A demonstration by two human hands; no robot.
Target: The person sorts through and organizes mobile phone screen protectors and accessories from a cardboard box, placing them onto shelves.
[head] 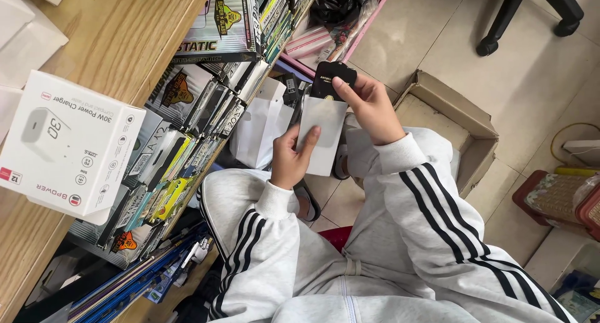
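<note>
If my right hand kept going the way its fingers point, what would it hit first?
Probably the black packet that the right hand already pinches, half inside the white sleeve. Beyond it stand the boxed goods on the shelf, though depth is unclear.

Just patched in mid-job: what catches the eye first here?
At centre, the left hand holds a white sleeve while the right hand grips a black pack sticking out of its top. A white charger box sits on the wooden counter at left, and an open cardboard box lies on the floor to the right.
</note>
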